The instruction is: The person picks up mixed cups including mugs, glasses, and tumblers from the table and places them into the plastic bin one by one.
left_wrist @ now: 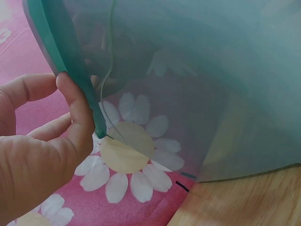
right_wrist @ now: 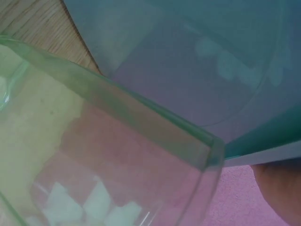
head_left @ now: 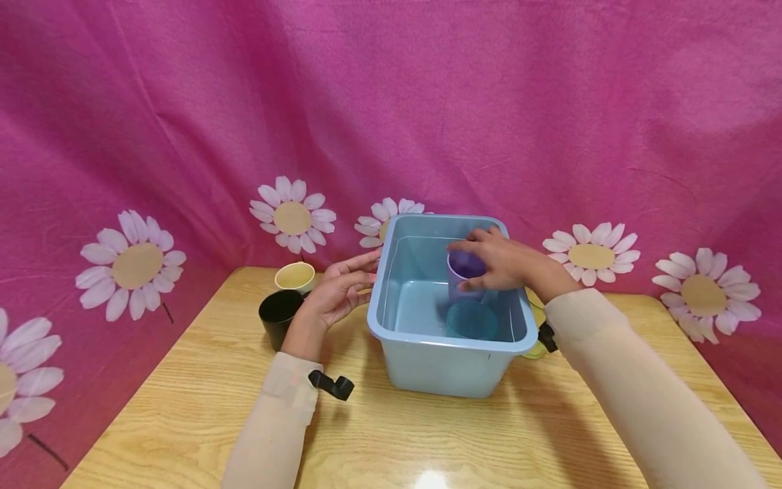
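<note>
You see a translucent, smooth plastic tub (head_left: pixel 449 367) on a glossy wood-grain table (head_left: pixel 201 407). The purple cup (head_left: pixel 464 266) and the teal cup (head_left: pixel 470 319) look like plastic. The pink backdrop (head_left: pixel 427 102) is matt cloth.

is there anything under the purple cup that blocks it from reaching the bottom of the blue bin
Partly. The right hand holds the purple cup inside the blue bin. A teal cup stands on the bin floor just in front of and below it. The floor to the left looks bare.
</note>
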Available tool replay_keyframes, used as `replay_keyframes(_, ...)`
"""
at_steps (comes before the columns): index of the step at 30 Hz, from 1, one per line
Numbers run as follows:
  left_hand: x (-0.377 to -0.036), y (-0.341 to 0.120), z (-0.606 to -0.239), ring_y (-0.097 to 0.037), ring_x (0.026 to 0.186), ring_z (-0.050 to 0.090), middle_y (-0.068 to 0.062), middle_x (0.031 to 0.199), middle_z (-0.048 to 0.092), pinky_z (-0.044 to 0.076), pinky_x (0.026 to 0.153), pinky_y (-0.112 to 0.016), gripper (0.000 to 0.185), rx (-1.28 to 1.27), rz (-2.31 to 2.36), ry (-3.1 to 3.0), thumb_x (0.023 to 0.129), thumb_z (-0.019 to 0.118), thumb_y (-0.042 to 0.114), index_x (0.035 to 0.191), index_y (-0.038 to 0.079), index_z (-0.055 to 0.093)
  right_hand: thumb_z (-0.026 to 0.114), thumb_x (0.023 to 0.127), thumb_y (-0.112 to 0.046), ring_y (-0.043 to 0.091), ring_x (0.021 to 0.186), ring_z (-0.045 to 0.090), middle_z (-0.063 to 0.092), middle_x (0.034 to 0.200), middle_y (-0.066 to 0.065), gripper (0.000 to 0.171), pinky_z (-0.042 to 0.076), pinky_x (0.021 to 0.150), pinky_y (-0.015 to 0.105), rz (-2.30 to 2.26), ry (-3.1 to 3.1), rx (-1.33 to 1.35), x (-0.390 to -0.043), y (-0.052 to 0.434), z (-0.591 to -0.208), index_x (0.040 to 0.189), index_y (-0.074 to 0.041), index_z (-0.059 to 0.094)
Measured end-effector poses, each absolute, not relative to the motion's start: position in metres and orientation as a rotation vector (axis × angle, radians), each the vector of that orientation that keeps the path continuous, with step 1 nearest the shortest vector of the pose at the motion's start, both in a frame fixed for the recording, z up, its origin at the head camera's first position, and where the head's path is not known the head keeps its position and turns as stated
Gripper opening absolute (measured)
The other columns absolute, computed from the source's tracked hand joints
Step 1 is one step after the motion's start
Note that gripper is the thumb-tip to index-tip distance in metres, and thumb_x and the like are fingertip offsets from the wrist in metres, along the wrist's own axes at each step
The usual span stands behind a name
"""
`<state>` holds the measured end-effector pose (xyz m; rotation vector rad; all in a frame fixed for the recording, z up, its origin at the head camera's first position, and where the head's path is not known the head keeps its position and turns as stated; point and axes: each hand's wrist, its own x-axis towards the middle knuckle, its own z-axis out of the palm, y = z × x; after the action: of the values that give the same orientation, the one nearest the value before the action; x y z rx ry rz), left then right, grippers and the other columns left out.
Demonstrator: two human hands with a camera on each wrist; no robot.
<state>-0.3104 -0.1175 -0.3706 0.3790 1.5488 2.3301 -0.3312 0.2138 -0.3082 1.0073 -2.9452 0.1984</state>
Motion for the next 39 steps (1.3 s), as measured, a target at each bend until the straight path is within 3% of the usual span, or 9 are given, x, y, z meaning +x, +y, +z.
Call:
replay_keyframes(21, -0.309, -0.117, -0.369, -0.018, 0.091, 0.068, -0.012, 0.126, 0.060, 0.059, 0.082, -0.031, 0.055, 0.394, 2.341, 1.532, 0.098, 0.052, -0.006, 0.152, 0.000, 0.046, 0.072, 0.086, -0.059, 0.034, 0.126, 0.045, 0.050, 0.143, 0.014, 0.078, 0.052, 0.094, 0.060, 0.104, -3.024, 0.964, -0.330, 0.208, -0.316, 0.152, -0.022, 0.051)
replay_keyframes(39, -0.310, -0.117, -0.370, -0.017, 0.090, 0.068, -0.011, 0.127, 0.061, 0.059, 0.082, -0.031, 0.056, 0.394, 2.331, 1.545, 0.097, 0.053, -0.006, 0.153, 0.001, 0.045, 0.073, 0.085, -0.045, 0.033, 0.121, 0.049, 0.053, 0.138, 0.014, 0.069, 0.053, 0.090, 0.057, 0.024, -3.051, 0.952, -0.330, 0.203, -0.318, 0.147, -0.023, 0.053)
